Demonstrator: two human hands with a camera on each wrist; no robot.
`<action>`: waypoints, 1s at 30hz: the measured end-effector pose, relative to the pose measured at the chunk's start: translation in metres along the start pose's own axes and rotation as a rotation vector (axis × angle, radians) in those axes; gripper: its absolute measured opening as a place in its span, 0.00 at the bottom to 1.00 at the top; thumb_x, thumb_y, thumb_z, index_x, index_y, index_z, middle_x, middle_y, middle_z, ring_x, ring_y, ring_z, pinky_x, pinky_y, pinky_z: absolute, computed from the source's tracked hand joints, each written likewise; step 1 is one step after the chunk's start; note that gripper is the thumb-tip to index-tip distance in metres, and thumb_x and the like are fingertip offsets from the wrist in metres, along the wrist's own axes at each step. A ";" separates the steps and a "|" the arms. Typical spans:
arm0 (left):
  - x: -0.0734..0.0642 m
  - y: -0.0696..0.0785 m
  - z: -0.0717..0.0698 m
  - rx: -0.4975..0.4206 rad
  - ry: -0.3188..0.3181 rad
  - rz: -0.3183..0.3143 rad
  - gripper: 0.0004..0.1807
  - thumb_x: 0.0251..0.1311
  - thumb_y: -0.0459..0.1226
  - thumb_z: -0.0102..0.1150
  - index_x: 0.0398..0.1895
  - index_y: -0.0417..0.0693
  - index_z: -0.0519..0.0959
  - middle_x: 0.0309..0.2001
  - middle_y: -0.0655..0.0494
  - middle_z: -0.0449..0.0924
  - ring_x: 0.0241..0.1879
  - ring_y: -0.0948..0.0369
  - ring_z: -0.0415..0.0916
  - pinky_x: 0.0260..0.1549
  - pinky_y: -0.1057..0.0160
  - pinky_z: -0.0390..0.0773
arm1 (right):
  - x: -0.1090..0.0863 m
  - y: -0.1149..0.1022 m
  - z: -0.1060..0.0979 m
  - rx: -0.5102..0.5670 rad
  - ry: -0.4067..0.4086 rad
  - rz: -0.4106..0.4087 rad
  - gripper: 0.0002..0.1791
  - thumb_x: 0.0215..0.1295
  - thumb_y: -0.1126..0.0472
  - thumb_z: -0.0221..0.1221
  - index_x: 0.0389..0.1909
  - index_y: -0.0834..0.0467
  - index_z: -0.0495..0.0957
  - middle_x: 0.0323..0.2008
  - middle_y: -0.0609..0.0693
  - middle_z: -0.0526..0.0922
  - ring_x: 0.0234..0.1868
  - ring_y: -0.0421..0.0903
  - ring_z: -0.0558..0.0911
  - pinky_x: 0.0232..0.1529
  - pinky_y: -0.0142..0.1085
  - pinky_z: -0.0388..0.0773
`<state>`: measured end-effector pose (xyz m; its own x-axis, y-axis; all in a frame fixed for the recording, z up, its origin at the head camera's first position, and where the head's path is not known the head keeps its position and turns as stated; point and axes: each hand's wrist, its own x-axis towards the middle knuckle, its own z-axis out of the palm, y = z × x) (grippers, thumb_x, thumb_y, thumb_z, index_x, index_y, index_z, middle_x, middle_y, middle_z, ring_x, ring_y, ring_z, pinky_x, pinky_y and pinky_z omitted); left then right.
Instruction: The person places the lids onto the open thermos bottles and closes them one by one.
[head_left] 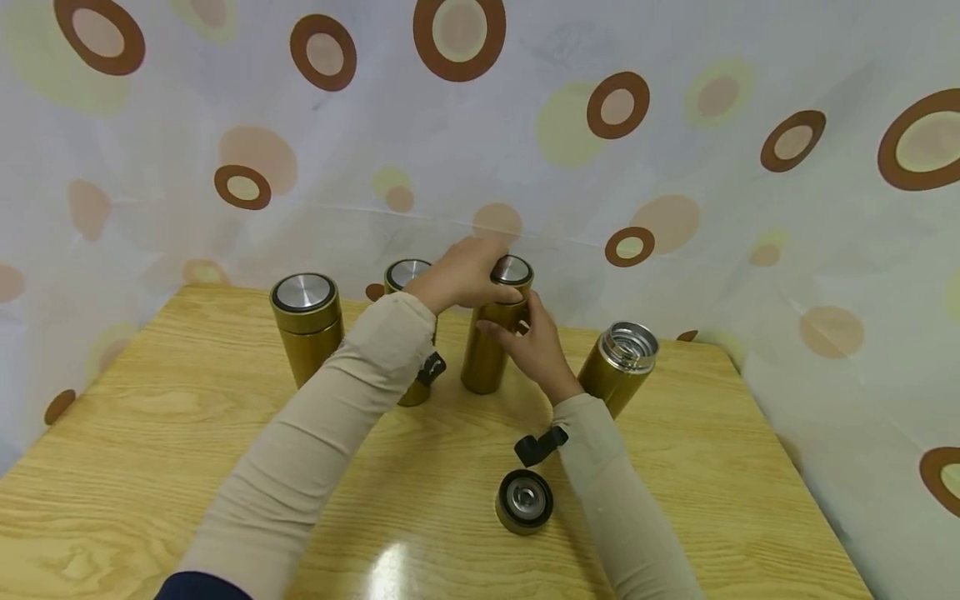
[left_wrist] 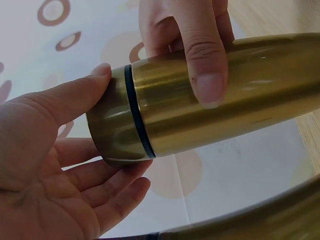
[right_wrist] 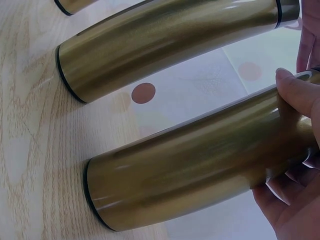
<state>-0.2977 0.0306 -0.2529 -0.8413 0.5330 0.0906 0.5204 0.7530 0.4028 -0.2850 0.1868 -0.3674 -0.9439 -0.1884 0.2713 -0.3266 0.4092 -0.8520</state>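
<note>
A gold thermos flask [head_left: 483, 358] stands upright on the wooden table, centre in the head view. My left hand [head_left: 472, 271] grips its lid [left_wrist: 117, 115] from above, with the thumb on one side and the fingers curled round the other. A dark ring shows between lid and body in the left wrist view. Just below the lid, my right hand [head_left: 538, 343] holds the upper body, thumb across the front. To the right stands an open gold flask [head_left: 611, 379] with a bare steel mouth. Its loose lid [head_left: 525, 500] lies underside up nearer the front.
Two more lidded gold flasks stand to the left, one flask [head_left: 306, 329] farther out and another flask [head_left: 411, 273] partly behind my left forearm. Behind the wooden table [head_left: 675, 500] hangs a white cloth [head_left: 480, 125] patterned with brown rings and pale dots.
</note>
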 end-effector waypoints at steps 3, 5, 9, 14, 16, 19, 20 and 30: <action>-0.001 -0.001 0.000 -0.012 -0.012 0.004 0.19 0.62 0.47 0.62 0.44 0.41 0.70 0.37 0.51 0.72 0.35 0.56 0.68 0.35 0.60 0.68 | 0.003 0.008 0.001 0.008 0.001 -0.006 0.37 0.64 0.52 0.62 0.69 0.54 0.57 0.65 0.55 0.65 0.65 0.54 0.67 0.65 0.55 0.62; -0.002 -0.001 0.001 -0.012 -0.010 -0.002 0.19 0.62 0.48 0.61 0.43 0.43 0.70 0.36 0.52 0.71 0.34 0.57 0.68 0.34 0.60 0.68 | 0.003 0.009 0.001 0.004 0.004 -0.013 0.36 0.64 0.51 0.62 0.68 0.53 0.58 0.64 0.55 0.66 0.64 0.54 0.67 0.64 0.54 0.63; -0.004 0.002 0.006 0.027 0.042 -0.042 0.25 0.60 0.58 0.57 0.34 0.44 0.71 0.28 0.55 0.68 0.30 0.57 0.70 0.30 0.61 0.71 | 0.002 0.010 0.001 -0.001 0.002 -0.040 0.35 0.63 0.51 0.63 0.67 0.53 0.59 0.62 0.54 0.67 0.62 0.53 0.69 0.64 0.53 0.64; -0.006 0.014 0.015 0.155 0.168 -0.137 0.40 0.53 0.72 0.48 0.35 0.42 0.79 0.39 0.46 0.76 0.42 0.48 0.75 0.37 0.53 0.79 | 0.001 0.008 0.002 0.006 0.010 -0.057 0.34 0.64 0.55 0.63 0.67 0.54 0.58 0.63 0.54 0.66 0.62 0.55 0.70 0.64 0.51 0.66; -0.005 0.018 0.020 0.202 0.197 -0.157 0.41 0.53 0.72 0.47 0.38 0.42 0.80 0.46 0.42 0.75 0.47 0.45 0.74 0.38 0.52 0.79 | 0.001 0.008 0.002 0.013 0.015 -0.047 0.32 0.64 0.58 0.62 0.66 0.56 0.60 0.61 0.56 0.68 0.61 0.56 0.70 0.63 0.50 0.66; -0.004 0.022 0.027 0.275 0.242 -0.157 0.39 0.55 0.70 0.48 0.35 0.42 0.82 0.44 0.40 0.75 0.43 0.46 0.75 0.35 0.54 0.81 | 0.003 0.008 0.003 0.012 0.020 -0.029 0.28 0.65 0.64 0.61 0.63 0.61 0.63 0.57 0.59 0.70 0.58 0.56 0.72 0.63 0.49 0.67; -0.003 0.023 0.029 0.303 0.257 -0.156 0.38 0.55 0.70 0.49 0.33 0.42 0.82 0.42 0.40 0.74 0.41 0.47 0.75 0.33 0.55 0.81 | 0.003 0.008 0.003 0.013 0.022 -0.025 0.27 0.64 0.65 0.60 0.62 0.62 0.64 0.56 0.59 0.71 0.56 0.56 0.72 0.62 0.49 0.67; 0.003 0.021 0.032 0.327 0.301 -0.128 0.29 0.60 0.59 0.57 0.32 0.40 0.80 0.43 0.41 0.73 0.40 0.50 0.73 0.36 0.60 0.80 | 0.003 0.007 0.002 0.010 0.017 -0.043 0.28 0.64 0.64 0.61 0.62 0.62 0.62 0.56 0.60 0.69 0.57 0.57 0.72 0.60 0.51 0.69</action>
<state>-0.2843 0.0605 -0.2733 -0.8817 0.3286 0.3387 0.3879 0.9134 0.1237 -0.2901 0.1871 -0.3730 -0.9296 -0.1909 0.3153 -0.3667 0.3924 -0.8435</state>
